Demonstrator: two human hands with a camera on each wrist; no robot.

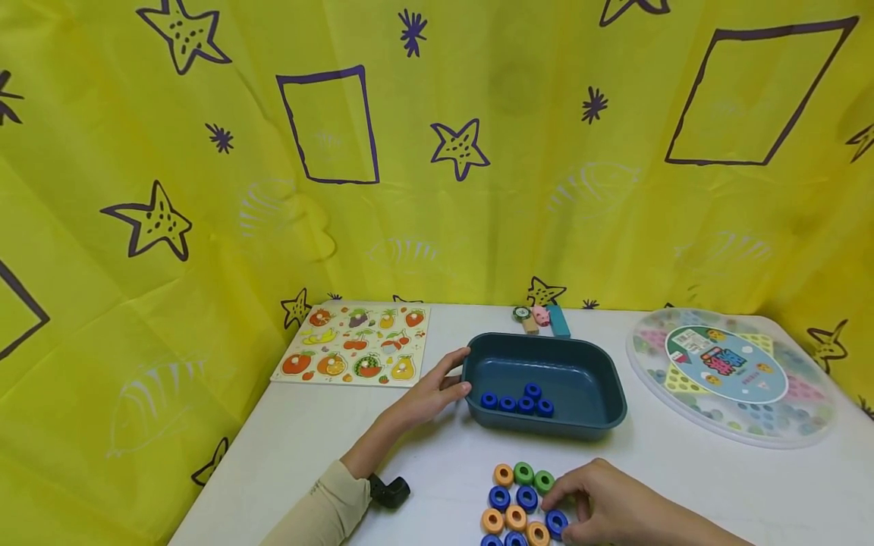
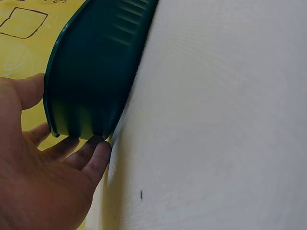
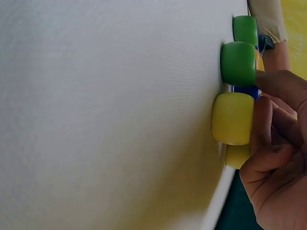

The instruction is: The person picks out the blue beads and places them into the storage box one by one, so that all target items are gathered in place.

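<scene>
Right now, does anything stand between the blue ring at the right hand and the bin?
Yes: a green ring lies between the blue ring and the bin, and the bin's near wall stands there too.

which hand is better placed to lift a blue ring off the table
The right hand, probably: its fingers are at a round blue plastic-looking ring, while the left hand touches the dark teal oblong plastic-looking tray, farther away.

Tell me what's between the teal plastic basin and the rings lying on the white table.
Only bare white tabletop separates the basin from those rings; the head view shows it.
</scene>
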